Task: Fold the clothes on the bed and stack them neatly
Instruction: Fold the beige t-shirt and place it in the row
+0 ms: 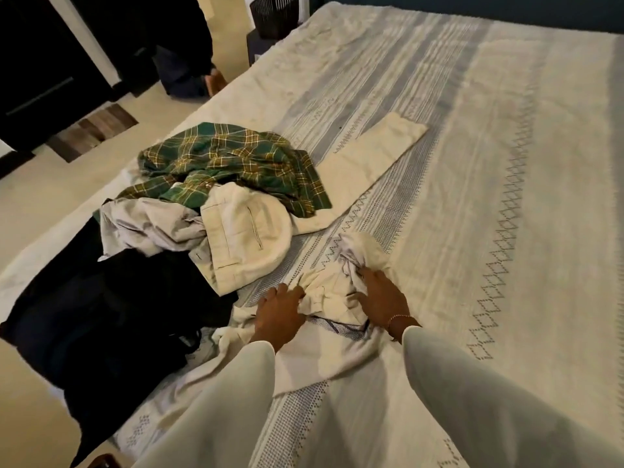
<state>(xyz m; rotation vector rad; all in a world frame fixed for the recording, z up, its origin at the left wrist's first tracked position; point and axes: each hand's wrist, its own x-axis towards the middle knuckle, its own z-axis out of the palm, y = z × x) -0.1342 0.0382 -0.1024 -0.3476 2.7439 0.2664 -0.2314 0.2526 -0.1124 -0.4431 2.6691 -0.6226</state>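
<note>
A crumpled white garment [332, 292] with a striped inner band lies on the bed [506, 163] near its front edge. My left hand [278, 314] grips its left side, fingers curled into the cloth. My right hand [381, 298] grips its right side, a bracelet on the wrist. To the left is an unfolded pile: cream trousers [250, 231] with one leg stretched toward the middle of the bed, a green plaid shirt [229, 160], a grey shirt [148, 224] and dark clothes [111, 315] hanging over the bed's edge.
The bedspread is cream with grey woven stripes and stretches wide to the right and back. A black mesh basket [273, 15] stands beyond the far corner. Dark furniture [40, 72] and a bag [182, 72] stand on the floor at the left.
</note>
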